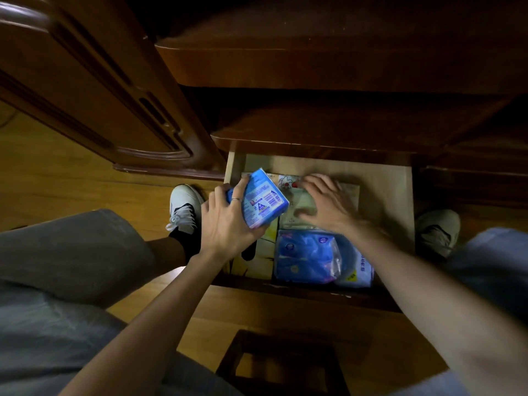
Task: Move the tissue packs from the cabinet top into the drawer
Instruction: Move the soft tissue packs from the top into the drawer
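A pale wooden drawer (400, 195) stands pulled out from the dark cabinet (314, 67). My left hand (225, 221) grips a blue tissue pack (261, 200) tilted over the drawer's left side. My right hand (325, 201) lies flat with fingers spread on beige packs (300, 221) in the drawer's middle; it is blurred. Near the drawer's front lie a blue plastic-wrapped pack (305, 255) and a white pack (358, 270) beside it. A white item with a cartoon print (285, 181) shows at the back.
An open cabinet door (114, 95) juts out at the left. My shoes (184, 207) rest on the wooden floor (57, 181) either side of the drawer. A dark wooden stool (283, 364) sits below the drawer front. My knees fill the lower corners.
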`<action>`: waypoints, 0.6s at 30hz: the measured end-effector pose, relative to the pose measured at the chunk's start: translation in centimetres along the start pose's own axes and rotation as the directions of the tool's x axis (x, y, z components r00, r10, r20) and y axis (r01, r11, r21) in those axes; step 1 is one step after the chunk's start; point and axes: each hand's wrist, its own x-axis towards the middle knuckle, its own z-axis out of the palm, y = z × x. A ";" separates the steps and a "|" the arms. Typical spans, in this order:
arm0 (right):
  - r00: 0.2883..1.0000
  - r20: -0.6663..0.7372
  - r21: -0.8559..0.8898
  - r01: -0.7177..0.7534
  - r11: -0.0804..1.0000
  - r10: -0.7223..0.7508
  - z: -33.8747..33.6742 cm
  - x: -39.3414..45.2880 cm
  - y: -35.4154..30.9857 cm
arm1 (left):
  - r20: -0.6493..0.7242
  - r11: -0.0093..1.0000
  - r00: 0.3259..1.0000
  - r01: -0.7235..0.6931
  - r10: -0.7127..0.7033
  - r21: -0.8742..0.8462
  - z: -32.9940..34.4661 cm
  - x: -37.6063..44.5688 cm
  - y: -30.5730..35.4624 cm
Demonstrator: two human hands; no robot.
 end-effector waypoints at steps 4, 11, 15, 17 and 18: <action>0.980 0.159 -0.111 0.137 0.984 -0.119 1.2 -1.5 1.0 | -0.004 1.000 1.000 0.005 -0.005 -0.016 0.1 0.1 0.1; 0.954 0.293 -0.109 0.103 0.989 -0.067 2.7 -1.2 -0.6 | -0.016 1.000 1.000 0.002 -0.002 -0.027 -0.2 0.1 0.4; 0.991 0.136 0.066 -0.003 0.998 -0.006 -0.3 -1.8 -0.9 | -0.030 0.990 0.999 0.040 -0.045 -0.134 -0.9 0.2 1.3; 0.991 -0.027 0.196 -0.123 0.973 0.130 -2.7 -2.1 -1.0 | -0.036 0.961 0.996 0.073 -0.085 -0.268 -1.3 0.4 2.0; 0.971 -0.096 0.286 -0.183 0.941 0.218 -4.1 -2.3 -1.0 | -0.035 0.934 0.994 0.086 -0.104 -0.348 -1.5 0.6 2.5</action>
